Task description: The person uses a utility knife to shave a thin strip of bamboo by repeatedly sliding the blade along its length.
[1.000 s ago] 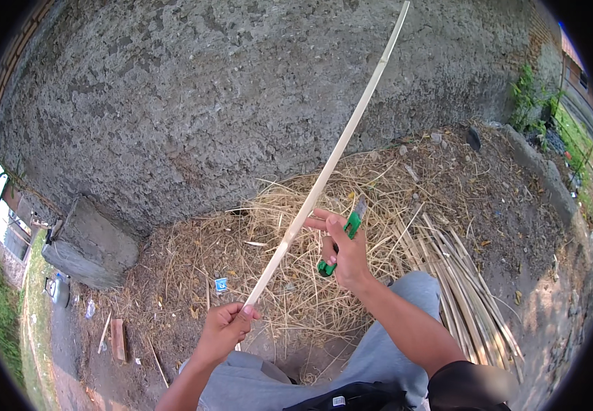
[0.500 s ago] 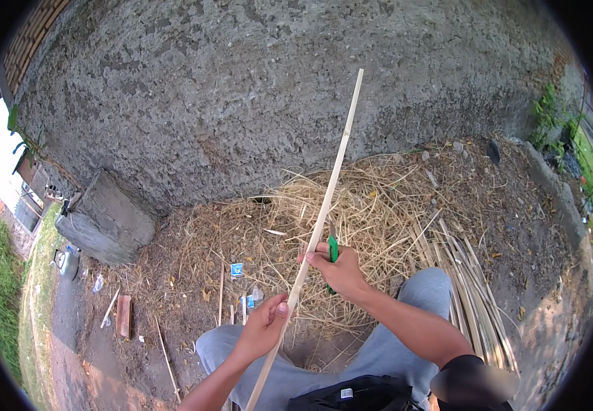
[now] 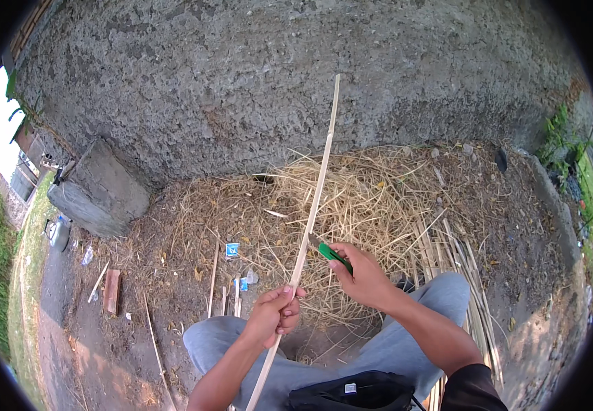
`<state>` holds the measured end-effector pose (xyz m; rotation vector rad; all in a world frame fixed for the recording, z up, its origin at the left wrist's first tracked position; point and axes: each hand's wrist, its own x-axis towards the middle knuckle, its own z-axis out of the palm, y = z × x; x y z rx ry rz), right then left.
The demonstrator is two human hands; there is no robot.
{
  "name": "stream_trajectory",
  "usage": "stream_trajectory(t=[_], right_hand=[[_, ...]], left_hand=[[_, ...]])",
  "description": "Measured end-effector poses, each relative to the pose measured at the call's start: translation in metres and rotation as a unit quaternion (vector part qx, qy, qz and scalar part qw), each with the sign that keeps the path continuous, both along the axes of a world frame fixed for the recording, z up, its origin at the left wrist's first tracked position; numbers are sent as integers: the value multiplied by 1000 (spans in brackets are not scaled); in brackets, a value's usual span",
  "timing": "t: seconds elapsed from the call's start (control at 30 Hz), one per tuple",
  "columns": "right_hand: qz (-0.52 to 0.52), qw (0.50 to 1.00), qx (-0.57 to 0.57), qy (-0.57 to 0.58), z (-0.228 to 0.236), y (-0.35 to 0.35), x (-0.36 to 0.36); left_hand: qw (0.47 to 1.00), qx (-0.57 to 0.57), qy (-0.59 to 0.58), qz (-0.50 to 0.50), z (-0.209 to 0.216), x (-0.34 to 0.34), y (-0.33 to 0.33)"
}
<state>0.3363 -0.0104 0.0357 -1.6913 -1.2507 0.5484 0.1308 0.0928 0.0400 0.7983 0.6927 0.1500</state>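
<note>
Long pale bamboo strip [image 3: 313,205]: slender, flat, held upright with a slight tilt, upper end against the rough grey wall [image 3: 296,75], lower end passing between the knees toward the bottom edge of the view.

Left hand [image 3: 272,316]: grip closed around the lower part of the strip, fingers wrapped, thumb on top.

Right hand [image 3: 363,277]: grip closed on the green handle of a small knife [image 3: 329,252]; blade tip touching the strip just above the left hand.

Grey trouser legs [image 3: 440,301]: knees spread, one each side of the strip.

Black pouch [image 3: 351,392]: at the waist, bottom centre.

Heap of dry shavings and straw [image 3: 365,198]: spread on the ground at the foot of the wall, directly behind the strip.

Bundle of bamboo strips [image 3: 461,267]: laid lengthwise on the ground just beside the right knee, toward the right edge of the heap.

Concrete block [image 3: 98,188]: grey, tilted, against the wall at the left.

Loose sticks [image 3: 213,274]: several short ones on the bare earth, left of the left knee.

Small blue-and-white wrappers [image 3: 233,250]: on the ground among the sticks.

Reddish brick piece [image 3: 111,291]: flat on the ground, far left.

Green plants [image 3: 560,140]: along the right end of the wall.
</note>
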Motion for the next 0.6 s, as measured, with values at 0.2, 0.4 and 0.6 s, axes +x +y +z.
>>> stream_trajectory(t=[0.2,0.4,0.6], right_hand=[[63,980,40,-187,-12,-17,-17],[35,970,55,-232,-18,-20,-28],[29,970,81,-229,-15,-19,-31]], left_hand=[[999,11,13,28,-8,-4,-6],[999,25,-28,24,-9,-5,-8],[999,32,-28,20,-6,-1,-12]])
